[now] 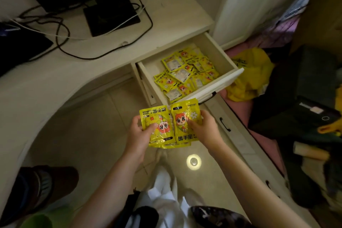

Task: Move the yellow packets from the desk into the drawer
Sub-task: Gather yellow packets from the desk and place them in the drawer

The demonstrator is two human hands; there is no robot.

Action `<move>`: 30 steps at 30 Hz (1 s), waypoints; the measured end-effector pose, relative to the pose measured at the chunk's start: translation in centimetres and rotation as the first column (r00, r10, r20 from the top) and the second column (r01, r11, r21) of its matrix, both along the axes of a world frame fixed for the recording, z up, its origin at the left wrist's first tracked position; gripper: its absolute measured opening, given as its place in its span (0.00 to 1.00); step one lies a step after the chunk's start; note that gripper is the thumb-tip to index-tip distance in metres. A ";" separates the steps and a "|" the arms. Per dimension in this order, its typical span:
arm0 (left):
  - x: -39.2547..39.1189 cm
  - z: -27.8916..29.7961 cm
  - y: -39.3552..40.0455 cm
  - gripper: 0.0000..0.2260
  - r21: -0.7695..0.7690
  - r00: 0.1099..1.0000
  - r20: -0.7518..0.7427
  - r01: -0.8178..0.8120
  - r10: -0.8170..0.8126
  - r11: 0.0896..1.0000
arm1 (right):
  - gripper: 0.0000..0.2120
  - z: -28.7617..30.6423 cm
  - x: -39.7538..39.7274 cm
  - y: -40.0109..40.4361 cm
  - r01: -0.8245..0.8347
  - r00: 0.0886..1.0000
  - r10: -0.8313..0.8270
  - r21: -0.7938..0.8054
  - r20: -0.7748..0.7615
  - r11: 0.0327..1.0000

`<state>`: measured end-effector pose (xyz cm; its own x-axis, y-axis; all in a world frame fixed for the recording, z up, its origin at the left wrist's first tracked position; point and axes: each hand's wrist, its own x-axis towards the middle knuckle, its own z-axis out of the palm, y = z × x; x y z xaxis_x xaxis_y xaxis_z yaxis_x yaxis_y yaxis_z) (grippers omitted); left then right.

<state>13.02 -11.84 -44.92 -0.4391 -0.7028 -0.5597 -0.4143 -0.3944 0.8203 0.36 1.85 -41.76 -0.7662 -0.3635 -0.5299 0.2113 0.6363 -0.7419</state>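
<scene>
- I see the drawer (220, 83) pulled out from under the cream surface (103, 65), its white front panel toward the floor side and a dark handle on that panel.
- Loose packets in the drawer (187, 74) fill most of its floor in a jumbled, overlapping layer, facing many ways; some show a silvery back, others the yellow printed front.
- My left hand (137, 133) is closed on the left packet stack (157, 126), thumb on top, fingers beneath.
- My right hand (205, 127) is closed on the right packet stack (185, 122), thumb across its printed face.
- Both stacks are held side by side, edges touching, in the air just in front of the drawer's front panel and above the tiled floor.
- The packets are flat, glossy, crinkled film pouches, rectangular, with a red-haired cartoon figure.
- Each stack's long axis runs roughly away from me toward the drawer; the left top packet's print reads upside-down, the right one's upright.
- On the surface: a black monitor stand (111, 15) and looping black and white cables (61, 29), well apart from the drawer.
- A yellow plastic bag (248, 77) lies crumpled just beyond the drawer's right side.
- Nothing lies between the stacks and the drawer opening.
</scene>
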 end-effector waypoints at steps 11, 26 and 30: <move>-13.2 -0.7 -4.1 0.22 0.025 1.000 -0.016 0.001 -0.001 1.000 | 0.10 0.1 -12.4 -3.5 0.016 0.999 -0.015 0.020 -0.031 1.000; -25.6 -1.8 -6.5 0.21 -0.042 0.992 0.066 -0.106 0.108 0.994 | 0.13 -1.1 -27.0 -7.1 -0.140 0.990 0.141 0.045 -0.005 0.989; -27.6 -2.6 -5.0 0.26 -0.057 0.974 0.103 -0.196 0.201 0.979 | 0.19 -2.1 -30.4 -7.0 -0.248 0.969 0.247 0.049 0.011 0.968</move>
<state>-14.61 -16.88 -47.52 -0.2275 -0.7958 -0.5612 -0.4184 -0.4405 0.7943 -30.00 -5.18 -43.87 -0.6529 -0.5145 -0.5559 0.0463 0.7054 -0.7073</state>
